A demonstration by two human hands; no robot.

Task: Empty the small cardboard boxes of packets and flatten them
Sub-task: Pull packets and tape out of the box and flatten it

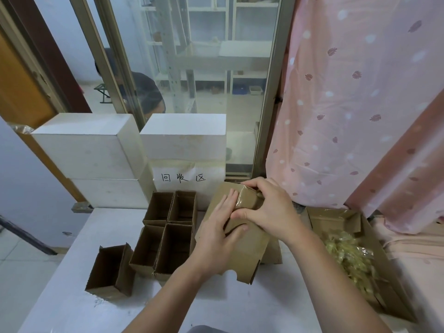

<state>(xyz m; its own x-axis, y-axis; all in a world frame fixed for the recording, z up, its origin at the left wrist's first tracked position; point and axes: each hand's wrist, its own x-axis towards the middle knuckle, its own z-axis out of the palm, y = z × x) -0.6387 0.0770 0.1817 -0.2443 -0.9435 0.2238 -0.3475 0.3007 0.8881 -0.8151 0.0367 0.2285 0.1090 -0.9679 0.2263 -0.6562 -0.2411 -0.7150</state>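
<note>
The person's 2 forearms enter from the bottom edge, cut off below the elbows. On the white table [72, 296], both hands work on 1 small cardboard box [242, 246] that lies partly collapsed near the table's middle. The left hand [217, 233] lies on it with fingers straight, pressing down, thumb against the cardboard. The right hand [266, 207] curls round the box's taped end flap [247, 199], thumb below and fingers over the top; the flap's far side is hidden by those fingers. Whether another flattened sheet lies beneath is hard to tell.

Left of the hands stand 5 open boxes [168, 236]: 4 touching in a 2-by-2 block, 1 apart near the table's left edge. Their insides are dark, so contents cannot be made out. Bare table lies in front of them.

At the right, a larger carton [336, 219] holds a blurred heap of clear packets [348, 258]; its near corner is cut off.

Farther back, 4 white boxes [89, 145] stand in 2 stacks, a handwritten paper sign [183, 177] on the right stack. A pink patterned curtain [360, 104] hangs at the right.
</note>
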